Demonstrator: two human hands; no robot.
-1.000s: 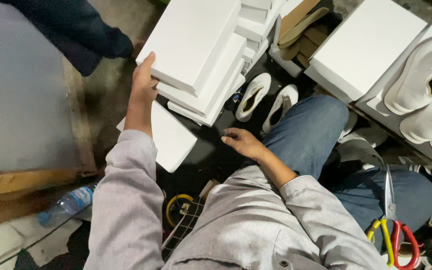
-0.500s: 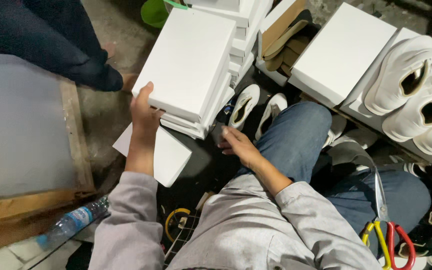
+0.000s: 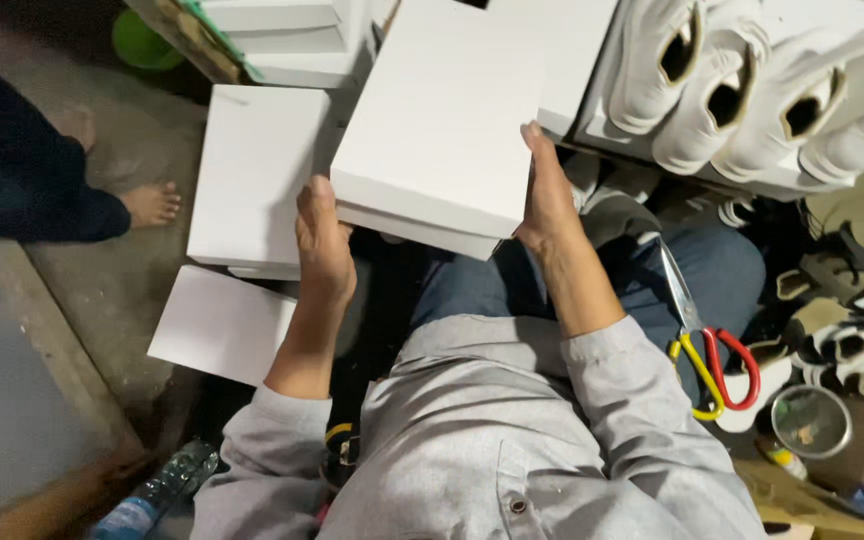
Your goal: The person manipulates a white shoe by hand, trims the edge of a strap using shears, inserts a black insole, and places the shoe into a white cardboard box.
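White box point(image 3: 437, 120), closed, held above the lap: left hand point(image 3: 324, 245) at its left edge, right hand point(image 3: 549, 200) at its right edge. More white boxes point(image 3: 257, 175) stacked to the left. White shoes point(image 3: 742, 85) in a row at upper right. Scissors point(image 3: 707, 350), red and yellow handles, on the right thigh. Plastic bottle point(image 3: 152, 495) at lower left.

Concrete floor point(image 3: 102, 300): white boxes point(image 3: 257, 175) left of the left hand point(image 3: 324, 245), a water bottle point(image 3: 157, 493) below it.

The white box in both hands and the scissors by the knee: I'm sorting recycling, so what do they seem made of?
White box: likely matte cardboard, with crisp folded edges. Scissors: shiny metal blades, glossy red and yellow handles, probably plastic.
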